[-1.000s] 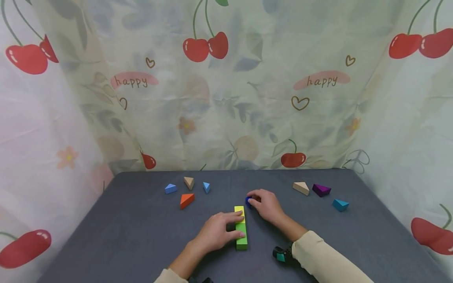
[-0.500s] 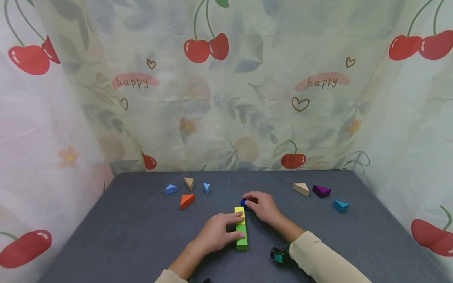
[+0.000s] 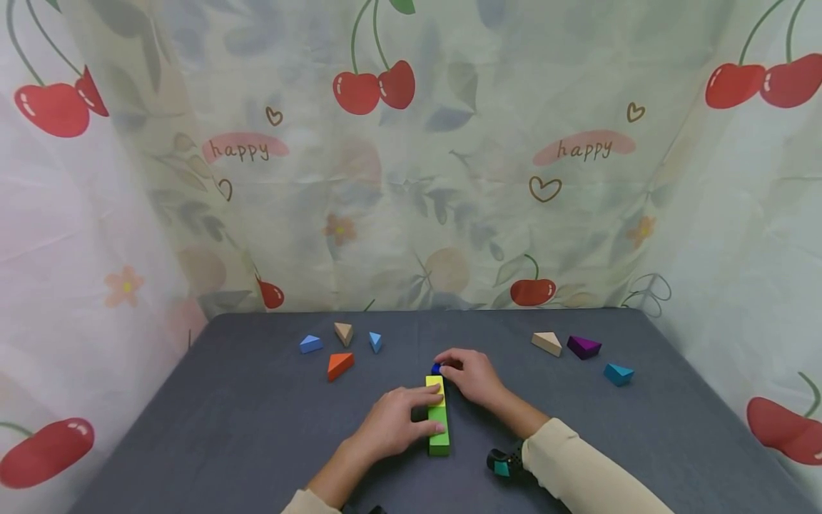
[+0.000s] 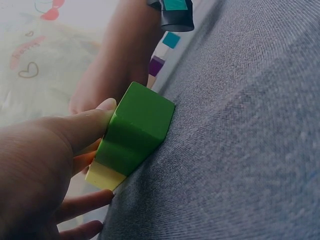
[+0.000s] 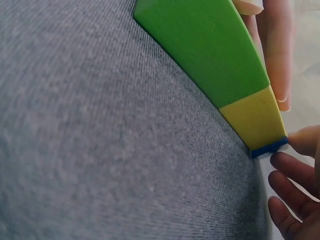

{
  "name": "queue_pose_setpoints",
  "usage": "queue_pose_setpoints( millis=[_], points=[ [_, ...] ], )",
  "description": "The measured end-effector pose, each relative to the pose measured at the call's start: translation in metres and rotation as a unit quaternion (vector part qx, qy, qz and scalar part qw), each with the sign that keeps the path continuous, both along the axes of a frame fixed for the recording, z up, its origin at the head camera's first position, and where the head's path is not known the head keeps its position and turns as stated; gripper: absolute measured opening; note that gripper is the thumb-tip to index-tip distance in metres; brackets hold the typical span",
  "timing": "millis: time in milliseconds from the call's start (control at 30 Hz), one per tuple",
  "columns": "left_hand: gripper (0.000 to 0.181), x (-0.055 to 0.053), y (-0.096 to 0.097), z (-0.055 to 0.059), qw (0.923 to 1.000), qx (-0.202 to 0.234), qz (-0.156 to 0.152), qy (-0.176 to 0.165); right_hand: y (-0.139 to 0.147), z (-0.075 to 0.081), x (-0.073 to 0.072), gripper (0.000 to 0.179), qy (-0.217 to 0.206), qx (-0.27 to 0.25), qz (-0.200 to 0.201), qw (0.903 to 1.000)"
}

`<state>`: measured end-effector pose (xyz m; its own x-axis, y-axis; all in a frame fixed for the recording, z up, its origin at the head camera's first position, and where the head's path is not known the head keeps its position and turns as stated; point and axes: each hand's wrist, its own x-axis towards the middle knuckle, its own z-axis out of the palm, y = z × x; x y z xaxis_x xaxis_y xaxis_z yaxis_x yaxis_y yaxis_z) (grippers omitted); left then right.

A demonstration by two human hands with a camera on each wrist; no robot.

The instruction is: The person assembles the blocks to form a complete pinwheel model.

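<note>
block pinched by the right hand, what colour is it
Blue; the block in the right hand shows best in the right wrist view.

The green block (image 5: 207,52) looks smooth (like painted wood), the grey cloth (image 5: 100,130) matt, ribbed

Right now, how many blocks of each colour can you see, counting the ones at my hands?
Green block: 1
Yellow block: 1
Dark blue block: 1
Light blue blocks: 2
Wood-toned blocks: 2
Orange block: 1
Purple block: 1
Teal block: 1
Total: 10
</note>
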<state>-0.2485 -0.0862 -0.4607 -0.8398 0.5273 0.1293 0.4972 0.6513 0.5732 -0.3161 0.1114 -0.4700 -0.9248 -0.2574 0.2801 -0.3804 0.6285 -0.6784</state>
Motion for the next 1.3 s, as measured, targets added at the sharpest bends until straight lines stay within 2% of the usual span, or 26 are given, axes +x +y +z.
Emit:
queue_pose_setpoints(
  millis=[467,733,967,1100,1300],
  points=[
    [0.052,-0.0006,-0.0003,-0.0023,1.0000,-0.001,0.003,0.008,-0.0037,0.0010,0.0035,0.013,-0.011,-0.003,0.017,0.9998],
    [0.051,0.0001,-0.0006,-0.0028,0.9998,0.004,-0.001,0.019,-0.0030,-0.0016,0.0046,0.005,0.003,0.004,0.013,0.9999],
    [0.053,-0.0001,0.0000,-0.0004,1.0000,0.007,-0.001,0.006,-0.0052,0.0004,0.0056,0.006,-0.004,-0.006,0.007,0.9999],
    [0.054,-0.0001,0.0001,0.0006,0.9999,0.011,-0.003,0.000,-0.0069,0.0013,0.0031,0.014,0.000,0.000,0.034,0.9994],
    [0.054,0.0005,0.0000,0.0006,0.9999,0.015,-0.006,-0.005,-0.0073,0.0050,-0.0028,0.023,-0.004,0.017,0.104,0.9945]
  ],
)
